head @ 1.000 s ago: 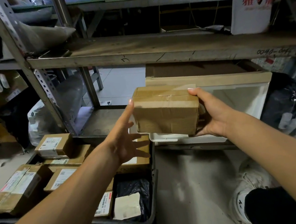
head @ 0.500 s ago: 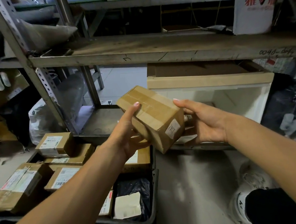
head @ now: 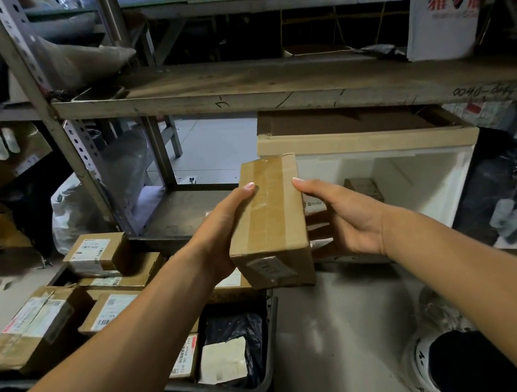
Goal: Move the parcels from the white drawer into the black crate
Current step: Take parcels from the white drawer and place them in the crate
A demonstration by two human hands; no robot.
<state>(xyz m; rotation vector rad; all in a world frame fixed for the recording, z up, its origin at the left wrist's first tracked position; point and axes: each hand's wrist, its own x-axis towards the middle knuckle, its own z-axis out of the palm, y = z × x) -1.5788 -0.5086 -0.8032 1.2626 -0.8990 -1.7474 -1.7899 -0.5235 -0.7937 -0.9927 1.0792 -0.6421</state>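
Turned since a moment ago, the taped brown parcel [head: 271,223] now points lengthwise away from the viewer, out of the white drawer [head: 423,186] and just above the near right corner of the black crate [head: 268,381]. Left hand [head: 220,234] clamps its left side, thumb on top. Right hand [head: 344,219] sits at its right side, thumb on the top edge, fingers hidden. Likely next: lowering it left, into the crate among the parcels there.
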